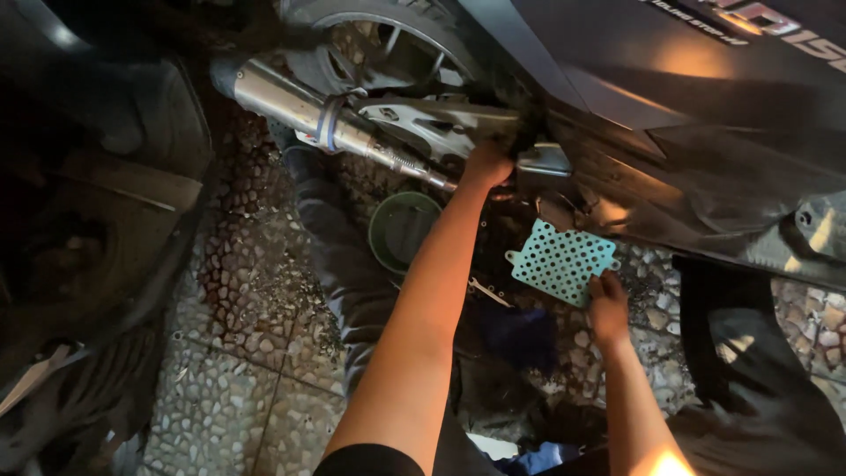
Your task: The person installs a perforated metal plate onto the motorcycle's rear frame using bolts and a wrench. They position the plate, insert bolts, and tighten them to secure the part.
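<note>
The teal perforated plate point(562, 261) hangs just under the scooter's dark body panel point(705, 150), above the pebbled floor point(238, 353), pinched at its lower right corner by the right hand point(608, 308), whose grip sits below it. The left hand point(487, 163) reaches up beside the chrome exhaust pipe point(308, 110); its grip is hidden, so whether it clasps anything cannot be told

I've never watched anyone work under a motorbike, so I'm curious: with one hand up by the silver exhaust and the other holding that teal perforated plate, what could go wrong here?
1. The left hand reaches in beside the silver metal exhaust pipe; if it is hot, it might burn.
2. The right hand grips the teal perforated plate only at one corner, so it could slip.
3. The round green basin sits close below and could get knocked.
</note>
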